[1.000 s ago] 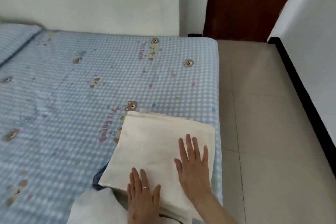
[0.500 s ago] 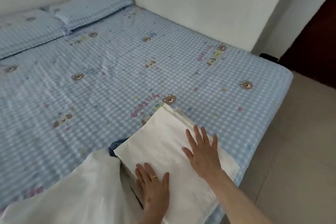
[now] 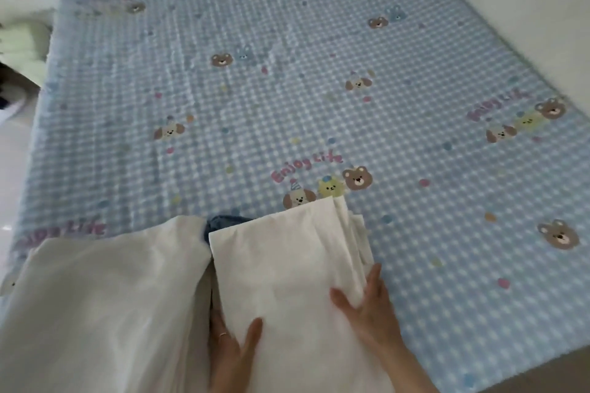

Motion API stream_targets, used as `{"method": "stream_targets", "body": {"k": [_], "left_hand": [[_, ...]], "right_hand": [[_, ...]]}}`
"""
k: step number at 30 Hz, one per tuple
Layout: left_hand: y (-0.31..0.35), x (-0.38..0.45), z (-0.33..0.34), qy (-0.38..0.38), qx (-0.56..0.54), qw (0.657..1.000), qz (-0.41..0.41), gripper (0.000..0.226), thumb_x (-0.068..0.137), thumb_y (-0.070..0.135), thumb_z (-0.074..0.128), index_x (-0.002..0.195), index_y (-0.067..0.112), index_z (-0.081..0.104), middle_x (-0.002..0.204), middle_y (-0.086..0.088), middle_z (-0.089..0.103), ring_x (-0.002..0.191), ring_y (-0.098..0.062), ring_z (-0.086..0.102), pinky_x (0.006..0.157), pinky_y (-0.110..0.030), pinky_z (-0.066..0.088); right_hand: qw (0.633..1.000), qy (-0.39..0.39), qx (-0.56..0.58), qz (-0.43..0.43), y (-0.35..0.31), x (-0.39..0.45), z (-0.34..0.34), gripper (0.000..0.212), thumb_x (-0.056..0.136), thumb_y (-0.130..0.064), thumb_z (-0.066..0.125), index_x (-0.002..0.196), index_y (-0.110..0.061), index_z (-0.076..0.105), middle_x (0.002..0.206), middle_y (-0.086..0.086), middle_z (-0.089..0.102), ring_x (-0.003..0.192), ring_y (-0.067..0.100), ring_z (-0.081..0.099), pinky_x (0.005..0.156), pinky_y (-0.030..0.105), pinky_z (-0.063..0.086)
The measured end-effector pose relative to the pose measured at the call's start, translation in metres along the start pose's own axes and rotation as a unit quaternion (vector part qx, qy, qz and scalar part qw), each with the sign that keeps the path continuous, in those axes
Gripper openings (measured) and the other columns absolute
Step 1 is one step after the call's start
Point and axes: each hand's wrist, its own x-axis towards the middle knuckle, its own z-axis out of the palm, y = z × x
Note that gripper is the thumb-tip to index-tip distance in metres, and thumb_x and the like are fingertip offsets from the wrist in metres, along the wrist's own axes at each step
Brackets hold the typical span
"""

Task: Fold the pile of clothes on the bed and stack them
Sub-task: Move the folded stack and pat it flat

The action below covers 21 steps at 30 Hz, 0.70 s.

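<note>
Both of my hands sit at the near end of the folded cream-white cotton garment (image 3: 287, 265), which lies on the blue-and-white checked bed sheet with bear prints (image 3: 287, 89) close to the near edge of the bed. My left hand (image 3: 233, 351) is at the garment's left edge: the thumb lies flat on top, while the fingers seem tucked under or beside the edge, so I cannot tell whether they pinch it. My right hand (image 3: 370, 306) lies spread and flat, fingers straight, along the right edge where the layered hems fan out.

I judge this cloth light, soft and limp, with no stiffness of its own; lifted by one corner, the folds would likely slide apart. It is best taken from both long sides at once, palms underneath, with the layered right edge kept squeezed together.

Just left of it, touching its edge, lies a larger loose white fabric piece (image 3: 95, 313), not folded yet. A dark blue denim-like garment (image 3: 223, 222) peeks out between the two at their far ends.
</note>
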Motion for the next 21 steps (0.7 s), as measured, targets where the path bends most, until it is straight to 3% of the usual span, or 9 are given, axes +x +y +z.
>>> {"method": "stream_targets", "body": {"k": [4, 8, 13, 17, 21], "left_hand": [[-0.002, 0.003, 0.001, -0.002, -0.012, 0.996, -0.084, 0.122, 0.048, 0.066, 0.074, 0.147, 0.016, 0.023, 0.145, -0.009, 0.042, 0.131, -0.026, 0.042, 0.110, -0.043, 0.035], [0.000, 0.001, 0.003, 0.012, -0.030, 0.993, -0.112, 0.132, 0.044, 0.068, 0.077, 0.149, 0.018, 0.015, 0.148, -0.006, 0.037, 0.135, -0.023, 0.037, 0.114, -0.039, 0.029], [-0.008, 0.005, 0.005, 0.010, -0.061, 0.993, -0.101, 0.124, 0.046, 0.061, 0.082, 0.148, 0.028, 0.020, 0.144, 0.002, 0.042, 0.131, -0.020, 0.042, 0.112, -0.041, 0.033], [-0.013, 0.014, 0.003, -0.002, -0.086, 0.990, -0.114, 0.119, 0.044, 0.058, 0.084, 0.145, 0.028, 0.028, 0.137, 0.000, 0.051, 0.124, -0.023, 0.050, 0.108, -0.040, 0.037], [0.000, 0.002, 0.000, 0.008, -0.126, 0.986, -0.106, 0.103, 0.046, 0.046, 0.085, 0.136, 0.018, 0.045, 0.127, -0.003, 0.060, 0.111, -0.021, 0.059, 0.101, -0.036, 0.044]], "right_hand": [[0.997, -0.053, 0.052, 0.002, 0.004, 0.014, -0.008, 0.129, 0.063, -0.067, 0.071, 0.150, -0.018, -0.010, 0.153, 0.010, 0.028, 0.138, 0.027, 0.030, 0.108, 0.032, 0.029], [0.991, -0.086, 0.100, -0.011, 0.005, 0.025, -0.011, 0.132, 0.055, -0.058, 0.083, 0.151, -0.016, 0.001, 0.151, 0.006, 0.032, 0.135, 0.022, 0.039, 0.107, 0.031, 0.032], [0.979, -0.111, 0.172, 0.014, 0.007, 0.032, -0.009, 0.107, 0.048, -0.047, 0.090, 0.133, -0.017, 0.032, 0.128, 0.004, 0.053, 0.108, 0.019, 0.056, 0.093, 0.030, 0.044], [0.970, -0.159, 0.183, 0.037, 0.003, 0.040, -0.011, 0.089, 0.045, -0.052, 0.089, 0.118, -0.015, 0.054, 0.112, 0.000, 0.065, 0.098, 0.015, 0.064, 0.086, 0.030, 0.052], [0.961, -0.166, 0.222, 0.008, -0.001, 0.035, -0.021, 0.074, 0.046, -0.044, 0.086, 0.111, -0.014, 0.066, 0.093, -0.009, 0.071, 0.079, -0.001, 0.068, 0.060, 0.009, 0.049]]}}
